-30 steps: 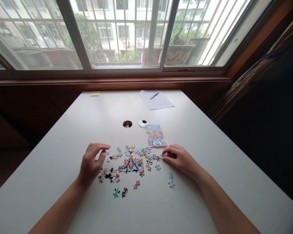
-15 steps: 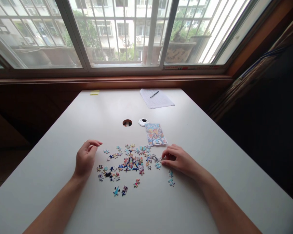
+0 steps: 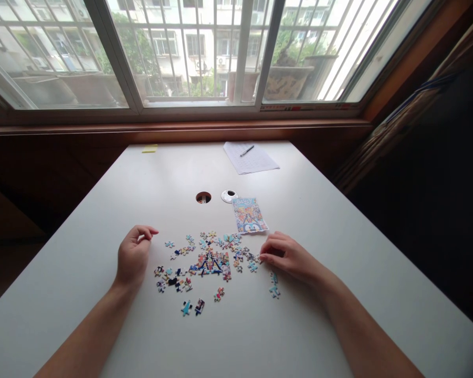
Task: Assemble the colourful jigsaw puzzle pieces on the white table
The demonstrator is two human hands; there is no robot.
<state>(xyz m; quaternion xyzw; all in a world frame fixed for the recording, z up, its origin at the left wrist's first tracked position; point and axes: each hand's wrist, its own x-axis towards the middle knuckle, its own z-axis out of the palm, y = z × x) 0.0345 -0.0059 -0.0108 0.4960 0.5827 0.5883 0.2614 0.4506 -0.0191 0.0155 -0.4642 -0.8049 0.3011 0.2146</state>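
Several small colourful puzzle pieces lie scattered on the white table, around a partly joined cluster. My left hand rests on the table left of the pieces, its fingers curled inward with nothing visible in them. My right hand lies at the right edge of the scatter, its fingertips pinched on a puzzle piece that touches the table. A printed picture card lies just beyond my right hand.
A round cable hole and its white cap sit mid-table. A sheet of paper with a pen lies near the far edge, a yellow note at the far left. Windows stand behind; a dark drop lies to the right.
My left hand has drawn back to the left, away from the pieces, and curled its fingers. My right hand has stayed at the right edge of the scatter.
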